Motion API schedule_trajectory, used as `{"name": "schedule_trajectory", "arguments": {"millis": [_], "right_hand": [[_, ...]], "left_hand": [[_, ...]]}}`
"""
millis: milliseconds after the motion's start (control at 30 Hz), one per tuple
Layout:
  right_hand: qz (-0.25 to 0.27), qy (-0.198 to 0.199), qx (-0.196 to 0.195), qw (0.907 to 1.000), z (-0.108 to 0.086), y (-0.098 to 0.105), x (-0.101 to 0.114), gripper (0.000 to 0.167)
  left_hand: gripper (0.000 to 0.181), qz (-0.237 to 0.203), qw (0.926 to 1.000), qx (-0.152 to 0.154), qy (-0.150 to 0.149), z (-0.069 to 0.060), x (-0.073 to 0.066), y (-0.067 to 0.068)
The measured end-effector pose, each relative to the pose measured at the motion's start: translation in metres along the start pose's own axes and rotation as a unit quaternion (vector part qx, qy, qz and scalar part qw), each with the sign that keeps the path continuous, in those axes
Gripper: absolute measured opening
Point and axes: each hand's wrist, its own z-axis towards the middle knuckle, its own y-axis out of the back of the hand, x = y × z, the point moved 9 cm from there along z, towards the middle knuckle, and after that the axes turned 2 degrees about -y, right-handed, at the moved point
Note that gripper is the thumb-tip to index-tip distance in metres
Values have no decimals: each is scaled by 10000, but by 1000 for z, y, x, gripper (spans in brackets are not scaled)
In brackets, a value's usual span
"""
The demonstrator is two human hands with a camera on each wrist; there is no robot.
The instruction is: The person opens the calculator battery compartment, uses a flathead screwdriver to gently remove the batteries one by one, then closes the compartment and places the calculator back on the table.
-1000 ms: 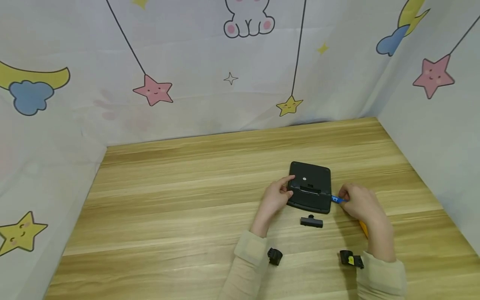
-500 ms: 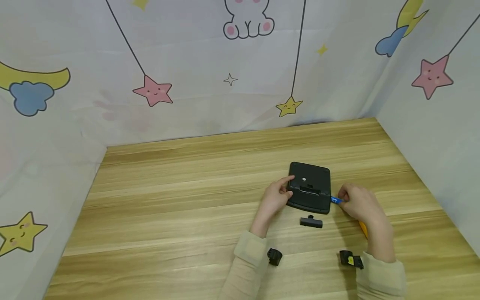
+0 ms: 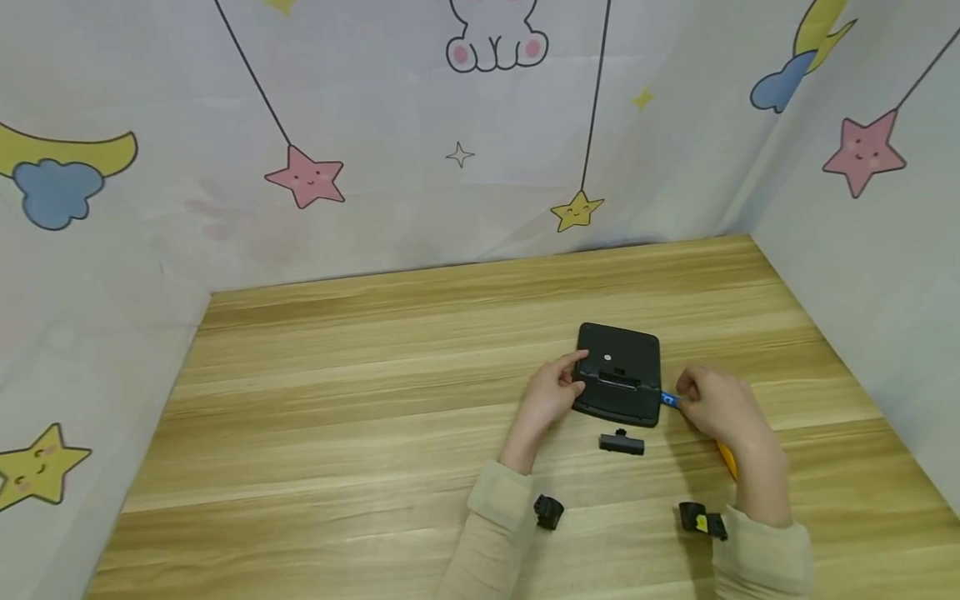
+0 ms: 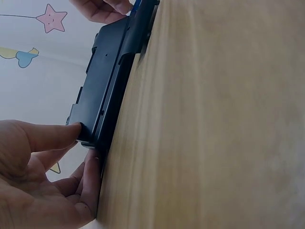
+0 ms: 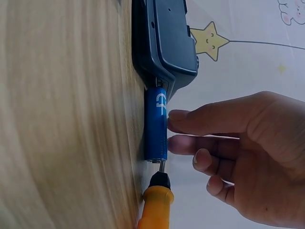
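Head view: black electronic device (image 3: pixel 633 367), maybe a calculator, lay underside up on the wood-grain table (image 3: pixel 337 400), right of centre, slot (image 3: pixel 618 380) showing in its back. Left hand (image 3: pixel 549 396) gripped its left edge. Blue cylindrical battery (image 3: pixel 670 400) lay at the right edge, right hand (image 3: pixel 723 406) over its outer end. Small black tabbed piece, probably the battery cover (image 3: pixel 621 444), sat off the device, just on the near side. Read it as battery-change step in hand; loading or unloading, couldn't tell. No legible text on the case back, only a white dot. Left wrist view: thumb pressed on the case, fingers tucked at its end, so a close hold steadying the body. No lettering made out there. Right wrist view: battery lay flat, one end at the device's corner; contact unclear. Thumb and index were nearly together, tips at the battery's upper side; couldn't tell if they actually pinched it. Orange-handled screwdriver (image 5: pixel 157 210) lay past the other end, not held. White mark on the battery sleeve was partial, no brand readable. My call: next move needed a sure pinch on the battery, left hand keeping the case still.
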Motion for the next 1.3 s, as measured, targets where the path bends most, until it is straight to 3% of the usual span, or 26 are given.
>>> {"name": "schedule_trajectory", "arguments": {"millis": [267,633,1300], "right_hand": [[44,307,-394,9987,-2,9,8,11],[120,622,-442,9970,-2,13,27,9],[-137,1522,-652,9861,-12,-4,68,17]], "left_hand": [[48,19,10000,-19,50,-1,2,-3],[48,-8,10000,-36,-27,1,3,-1],[47,104,9999,6,-53,5,2,3]]}}
